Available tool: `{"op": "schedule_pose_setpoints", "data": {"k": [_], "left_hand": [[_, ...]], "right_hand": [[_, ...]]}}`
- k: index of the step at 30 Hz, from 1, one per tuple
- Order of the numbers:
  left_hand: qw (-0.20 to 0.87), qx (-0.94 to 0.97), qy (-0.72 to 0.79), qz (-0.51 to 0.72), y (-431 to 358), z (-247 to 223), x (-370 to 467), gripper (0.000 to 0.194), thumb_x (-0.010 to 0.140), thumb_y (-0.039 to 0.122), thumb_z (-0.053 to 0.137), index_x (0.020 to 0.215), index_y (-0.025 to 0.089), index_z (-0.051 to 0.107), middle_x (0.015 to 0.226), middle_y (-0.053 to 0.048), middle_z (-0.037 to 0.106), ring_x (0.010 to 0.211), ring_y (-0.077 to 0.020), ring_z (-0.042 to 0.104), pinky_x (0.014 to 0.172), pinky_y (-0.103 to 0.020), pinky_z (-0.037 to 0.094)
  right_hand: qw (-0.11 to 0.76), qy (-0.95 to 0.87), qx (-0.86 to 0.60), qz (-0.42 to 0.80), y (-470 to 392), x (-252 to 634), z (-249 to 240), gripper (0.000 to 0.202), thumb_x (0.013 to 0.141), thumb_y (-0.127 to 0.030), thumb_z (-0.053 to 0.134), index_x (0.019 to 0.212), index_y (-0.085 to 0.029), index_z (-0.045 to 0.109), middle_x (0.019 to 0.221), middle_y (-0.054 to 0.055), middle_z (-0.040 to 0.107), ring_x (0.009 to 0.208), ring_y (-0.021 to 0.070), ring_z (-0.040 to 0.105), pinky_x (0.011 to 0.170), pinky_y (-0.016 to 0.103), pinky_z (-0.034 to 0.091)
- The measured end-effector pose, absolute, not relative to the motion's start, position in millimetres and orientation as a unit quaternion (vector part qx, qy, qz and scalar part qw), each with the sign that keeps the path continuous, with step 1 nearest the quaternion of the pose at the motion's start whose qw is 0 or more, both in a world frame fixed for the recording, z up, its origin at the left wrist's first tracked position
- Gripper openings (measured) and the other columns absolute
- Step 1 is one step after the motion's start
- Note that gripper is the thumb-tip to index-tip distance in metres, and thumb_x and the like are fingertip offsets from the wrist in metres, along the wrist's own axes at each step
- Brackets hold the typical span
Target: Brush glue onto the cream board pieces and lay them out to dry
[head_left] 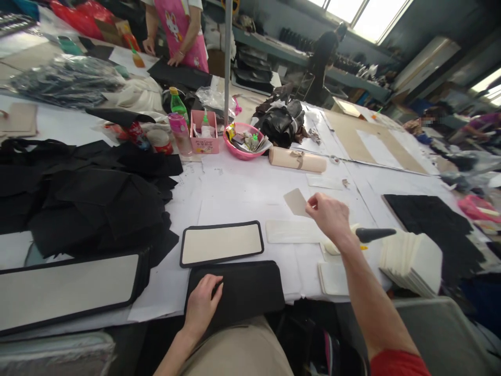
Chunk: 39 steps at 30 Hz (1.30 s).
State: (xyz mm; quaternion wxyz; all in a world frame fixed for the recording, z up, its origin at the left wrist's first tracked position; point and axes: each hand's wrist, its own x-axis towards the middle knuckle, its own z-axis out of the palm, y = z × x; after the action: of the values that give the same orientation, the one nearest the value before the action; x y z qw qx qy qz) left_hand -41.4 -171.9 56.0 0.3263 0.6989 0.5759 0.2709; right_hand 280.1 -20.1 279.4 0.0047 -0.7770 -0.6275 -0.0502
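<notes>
"Cream on black, first: what's at the far left?"

"A long cream rectangular panel with a black border (70,290), lying at the near edge of the white-covered worktop (230,183). Its light face already sits inside the dark margin, so I'd judge that step done there. Behind it is a loose heap of flat black sheets (97,198), no light faces showing."

"And moving right?"

"The left hand (203,300), its fingers loosely bent over the black sheet material; I can't tell whether they pinch anything. Just beyond it lies a shorter cream panel with a rounded black border (222,243), which looks equally far along."

"What's under that hand?"

"A plain black rounded rectangle (250,290), jutting over the near edge. Its visible top has no cream face, so I'd count that piece as unfinished."

"Further right?"

"A small grey-beige card (295,201) over the middle of the worktop, a corner pinched between the thumb and fingers of the right hand (331,214). Past that arm stands a fanned stack of thick cream pieces (415,261). Plenty seems left, though I can't count it."
</notes>
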Motion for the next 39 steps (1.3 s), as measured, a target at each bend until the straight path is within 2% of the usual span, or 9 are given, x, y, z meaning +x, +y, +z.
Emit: {"op": "schedule_pose_setpoints", "data": {"k": [3, 7, 10, 13, 18, 24, 30, 35, 39], "left_hand": [[0.408, 0.644, 0.570, 0.305, -155.4, 68.4, -32.6, 0.021, 0.087, 0.036, 0.051, 0.092, 0.022, 0.067, 0.086, -0.004, 0.066, 0.073, -0.0178, 0.061, 0.069, -0.030, 0.048], [0.581, 0.503, 0.539, 0.345, -128.5, 77.1, -12.1, 0.027, 0.079, 0.041, 0.063, 0.089, 0.017, 0.069, 0.078, -0.005, 0.068, 0.065, -0.0156, 0.059, 0.061, -0.027, 0.045], [0.699, 0.372, 0.492, 0.362, -115.5, 79.0, -0.2, 0.037, 0.071, 0.041, 0.072, 0.094, 0.013, 0.069, 0.072, -0.004, 0.067, 0.057, -0.0110, 0.055, 0.054, -0.023, 0.041], [0.770, 0.285, 0.432, 0.374, -112.9, 78.9, 5.0, 0.044, 0.068, 0.039, 0.077, 0.100, 0.011, 0.067, 0.074, -0.004, 0.067, 0.056, -0.0071, 0.053, 0.054, -0.020, 0.040], [0.837, 0.188, 0.345, 0.381, -123.4, 76.7, 6.1, 0.040, 0.065, 0.035, 0.081, 0.094, 0.012, 0.067, 0.075, -0.004, 0.066, 0.059, -0.0065, 0.055, 0.056, -0.019, 0.043], [0.841, 0.156, 0.319, 0.407, -137.6, 75.1, -4.7, 0.030, 0.065, 0.034, 0.081, 0.073, 0.012, 0.062, 0.063, 0.000, 0.060, 0.055, -0.0055, 0.053, 0.054, -0.017, 0.042], [0.765, 0.251, 0.425, 0.414, -151.8, 84.3, -43.3, 0.030, 0.068, 0.038, 0.077, 0.072, 0.013, 0.060, 0.058, 0.003, 0.054, 0.050, -0.0047, 0.045, 0.048, -0.017, 0.036], [0.632, 0.338, 0.579, 0.389, -180.6, 84.4, -91.0, 0.035, 0.067, 0.046, 0.074, 0.073, 0.014, 0.062, 0.057, 0.003, 0.055, 0.050, -0.0069, 0.044, 0.047, -0.019, 0.033], [0.587, 0.342, 0.640, 0.359, -206.3, 74.4, -114.3, 0.039, 0.064, 0.049, 0.075, 0.072, 0.013, 0.064, 0.060, 0.001, 0.059, 0.052, -0.0083, 0.047, 0.049, -0.020, 0.036]], "right_hand": [[0.097, -0.667, -0.738, -0.017, -65.0, 280.2, 318.7, 0.013, 0.080, -0.032, 0.059, 0.079, -0.021, 0.066, 0.073, 0.000, 0.068, 0.067, 0.0146, 0.063, 0.062, 0.024, 0.040], [0.187, -0.675, -0.708, 0.089, -113.0, 272.2, 349.4, 0.019, 0.081, -0.040, 0.062, 0.079, -0.021, 0.066, 0.070, -0.001, 0.067, 0.063, 0.0135, 0.062, 0.058, 0.023, 0.044], [0.218, -0.665, -0.700, 0.143, -141.0, 264.8, 360.4, 0.025, 0.081, -0.046, 0.063, 0.079, -0.021, 0.066, 0.074, 0.001, 0.068, 0.065, 0.0144, 0.062, 0.057, 0.023, 0.047], [0.244, -0.658, -0.689, 0.184, -164.4, 258.8, 363.6, 0.028, 0.079, -0.050, 0.065, 0.076, -0.022, 0.066, 0.076, 0.002, 0.067, 0.069, 0.0159, 0.063, 0.062, 0.024, 0.050], [0.272, -0.630, -0.677, 0.265, -194.2, 252.8, 357.3, 0.030, 0.077, -0.050, 0.067, 0.074, -0.021, 0.065, 0.077, 0.003, 0.065, 0.073, 0.0174, 0.063, 0.067, 0.026, 0.052], [0.298, -0.579, -0.689, 0.320, -211.8, 256.5, 341.5, 0.025, 0.076, -0.045, 0.070, 0.073, -0.020, 0.064, 0.080, 0.003, 0.065, 0.075, 0.0169, 0.061, 0.067, 0.025, 0.051], [0.341, -0.507, -0.719, 0.333, -212.1, 262.2, 308.4, 0.030, 0.073, -0.047, 0.071, 0.074, -0.018, 0.064, 0.073, 0.001, 0.063, 0.068, 0.0137, 0.057, 0.063, 0.023, 0.047], [0.334, -0.446, -0.743, 0.371, -215.4, 263.5, 217.5, 0.040, 0.072, -0.054, 0.064, 0.072, -0.015, 0.061, 0.064, 0.001, 0.061, 0.060, 0.0135, 0.055, 0.058, 0.025, 0.045], [0.275, -0.442, -0.779, 0.350, -228.2, 255.8, 137.2, 0.033, 0.075, -0.049, 0.058, 0.072, -0.016, 0.062, 0.068, 0.004, 0.066, 0.065, 0.0176, 0.060, 0.062, 0.028, 0.046]]}}
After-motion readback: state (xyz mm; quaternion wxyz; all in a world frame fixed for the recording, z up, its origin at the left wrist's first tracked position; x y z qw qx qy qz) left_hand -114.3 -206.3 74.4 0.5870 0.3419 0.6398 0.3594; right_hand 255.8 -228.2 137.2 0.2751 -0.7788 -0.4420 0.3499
